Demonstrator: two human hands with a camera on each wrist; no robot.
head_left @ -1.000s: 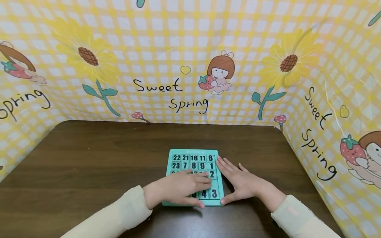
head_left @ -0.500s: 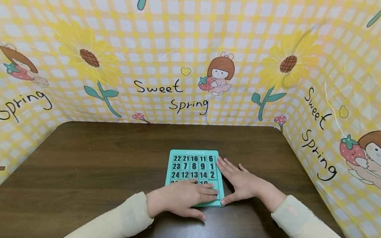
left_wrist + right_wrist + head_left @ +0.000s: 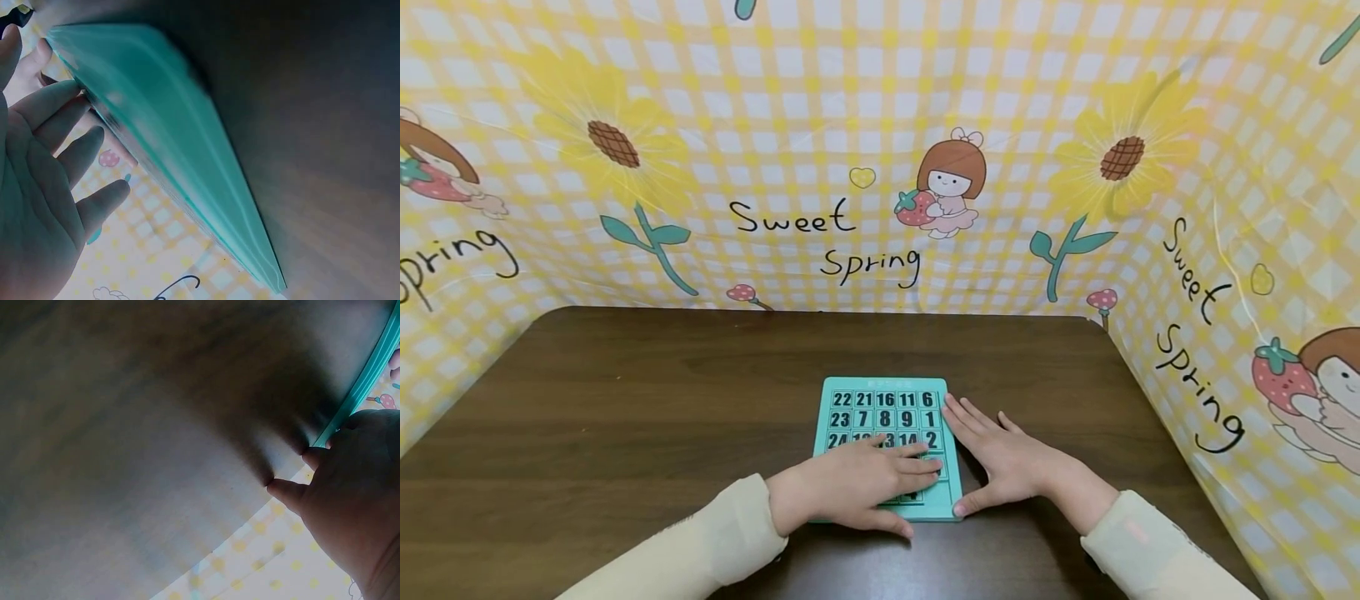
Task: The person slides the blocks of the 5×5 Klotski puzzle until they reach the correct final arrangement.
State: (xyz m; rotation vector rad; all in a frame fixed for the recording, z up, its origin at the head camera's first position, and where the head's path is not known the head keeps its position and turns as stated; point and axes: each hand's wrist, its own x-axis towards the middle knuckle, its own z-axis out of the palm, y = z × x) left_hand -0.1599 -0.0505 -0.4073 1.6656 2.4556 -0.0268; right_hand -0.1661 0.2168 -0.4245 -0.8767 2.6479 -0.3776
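Left grip (image 3: 863, 482), unclenched, over number tiles (image 3: 885, 419); right grip (image 3: 1003, 458), splayed, against the teal puzzle frame (image 3: 850, 383); light, straight pushes should slide cleanest.

Number slide puzzle (image 3: 887, 383) on the desk (image 3: 662, 400), left hand (image 3: 867, 483) over it, right hand (image 3: 1003, 458) beside it
The left hand lies across the near rows; tiles (image 3: 885, 399) 22, 21, 16, 11 and 6 run left to right along the far row, with 23, 7, 8, 9 and 1 before them. The right hand's fingers (image 3: 968, 421) are against the puzzle's right edge, thumb by the near right corner. Cloth (image 3: 797, 117) stands behind the desk and along both sides.
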